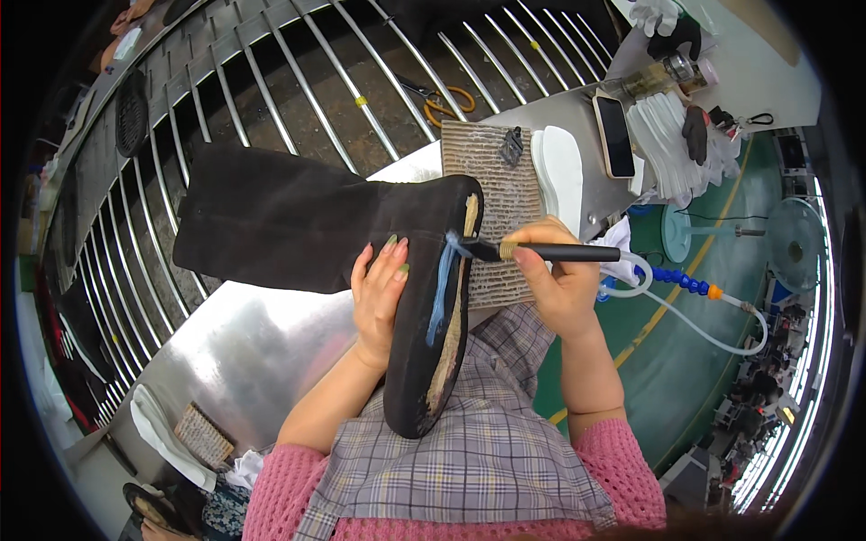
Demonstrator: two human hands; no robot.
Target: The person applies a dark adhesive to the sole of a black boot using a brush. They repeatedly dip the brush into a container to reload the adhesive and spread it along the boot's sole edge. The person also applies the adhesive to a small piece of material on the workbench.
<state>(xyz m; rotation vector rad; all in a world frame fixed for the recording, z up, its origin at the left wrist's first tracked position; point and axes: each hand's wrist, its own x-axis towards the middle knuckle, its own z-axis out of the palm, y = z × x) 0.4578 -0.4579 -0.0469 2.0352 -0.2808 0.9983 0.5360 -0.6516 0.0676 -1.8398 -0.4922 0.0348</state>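
A tall black boot (280,216) lies on its side in front of me, its shaft to the left and its foot toward my lap. My left hand (379,298) grips the boot around the ankle and instep, fingers on top, thumb hidden. In my right hand (555,284) is a brush (577,252) with a black handle. Its dark tip touches the boot just above the sole edge. There a wet-looking light blue streak (440,298) runs along the upper. The boot's underside shows a pale, rough edge (448,361).
Ridged cardboard (492,180) lies beyond the boot, with white insoles (561,171) and a phone (613,135) to its right. Metal rollers (343,86) stretch across the far side, with orange-handled scissors (446,104) among them. A clear hose (704,338) hangs at the right.
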